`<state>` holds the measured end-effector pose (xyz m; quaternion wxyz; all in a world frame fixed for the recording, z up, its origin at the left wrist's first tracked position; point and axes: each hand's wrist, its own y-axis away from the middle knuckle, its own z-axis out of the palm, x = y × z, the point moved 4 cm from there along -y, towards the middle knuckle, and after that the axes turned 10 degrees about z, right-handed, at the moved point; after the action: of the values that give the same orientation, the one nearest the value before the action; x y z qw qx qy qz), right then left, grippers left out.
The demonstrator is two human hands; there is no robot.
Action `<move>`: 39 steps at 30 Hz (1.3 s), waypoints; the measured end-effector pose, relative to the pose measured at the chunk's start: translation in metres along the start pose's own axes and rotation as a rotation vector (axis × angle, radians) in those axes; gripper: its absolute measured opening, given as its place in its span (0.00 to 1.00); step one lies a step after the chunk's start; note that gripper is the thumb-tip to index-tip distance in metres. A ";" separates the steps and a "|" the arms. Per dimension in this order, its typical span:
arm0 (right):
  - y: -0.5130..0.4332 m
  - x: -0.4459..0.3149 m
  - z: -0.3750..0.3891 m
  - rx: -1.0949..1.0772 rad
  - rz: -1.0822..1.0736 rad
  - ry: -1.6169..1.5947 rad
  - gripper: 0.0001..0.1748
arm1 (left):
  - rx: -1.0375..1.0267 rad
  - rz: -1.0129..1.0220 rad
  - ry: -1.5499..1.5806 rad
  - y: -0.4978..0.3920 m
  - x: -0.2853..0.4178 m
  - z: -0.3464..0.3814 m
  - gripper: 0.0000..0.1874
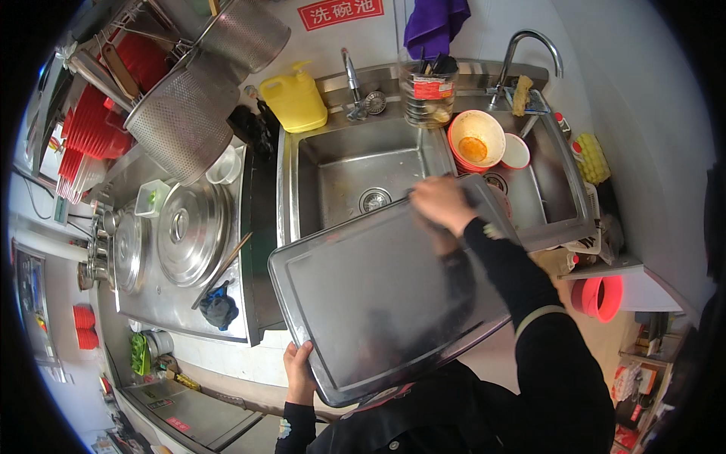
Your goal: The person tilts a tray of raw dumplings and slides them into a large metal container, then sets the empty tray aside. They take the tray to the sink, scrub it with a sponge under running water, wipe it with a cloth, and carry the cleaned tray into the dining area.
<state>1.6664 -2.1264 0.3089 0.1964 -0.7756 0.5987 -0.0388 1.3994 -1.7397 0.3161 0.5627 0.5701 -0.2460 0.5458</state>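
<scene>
A large, shiny dark grey rectangular tray or lid (374,295) slants across my front, its far edge over the near rim of the sink basin (363,164). My left hand (300,366) grips its near left corner, with the thumb on the upper face. Blurred by motion, my right hand (442,205) is curled at the far edge of the tray. Something dark shows beside those fingers, but I cannot make out what it is. Just beyond this hand, a stained white-and-red bowl (473,142) tops a stack, next to another bowl (516,152) in the right basin (544,187).
A yellow jug (294,99), a tap (353,79) and a clear utensil container (429,93) line the sink's back. Perforated metal strainers (178,125) hang at left above lidded pots (193,235). A curved faucet (527,40) rises at right. A pink bucket (601,299) stands lower right.
</scene>
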 end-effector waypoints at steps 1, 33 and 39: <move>0.003 0.038 -0.001 -0.014 0.003 0.101 0.07 | 0.004 0.000 0.012 -0.002 -0.001 0.000 0.17; 0.209 -0.391 -0.106 -0.459 -0.375 -0.497 0.20 | -0.354 -0.280 0.556 -0.023 0.004 -0.055 0.60; 0.200 -0.209 -0.099 -0.079 -0.016 -0.132 0.19 | -0.330 -0.214 0.285 -0.016 0.002 -0.039 0.50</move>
<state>1.3958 -1.9958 0.3660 0.2046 -0.7884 0.5792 0.0343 1.4011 -1.6994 0.3030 0.7319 0.4105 -0.1879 0.5104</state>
